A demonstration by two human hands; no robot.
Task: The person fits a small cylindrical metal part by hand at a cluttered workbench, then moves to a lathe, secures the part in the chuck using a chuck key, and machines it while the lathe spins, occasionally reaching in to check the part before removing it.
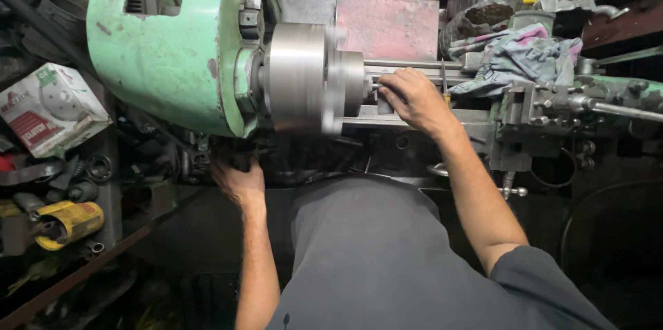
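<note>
Right hand [412, 98] rests fingers-closed on a small metal piece just right of the blurred lathe chuck [298, 78]. Left hand [238, 179] grips a dark control below the chuck.

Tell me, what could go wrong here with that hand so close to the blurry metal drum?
The chuck looks blurred, so it is likely spinning; the right hand rests beside it and could be caught. The crumpled rag lies on the machine near the moving parts and might be drawn in. The left hand works low under the green housing, out of the person's direct sight.
</note>
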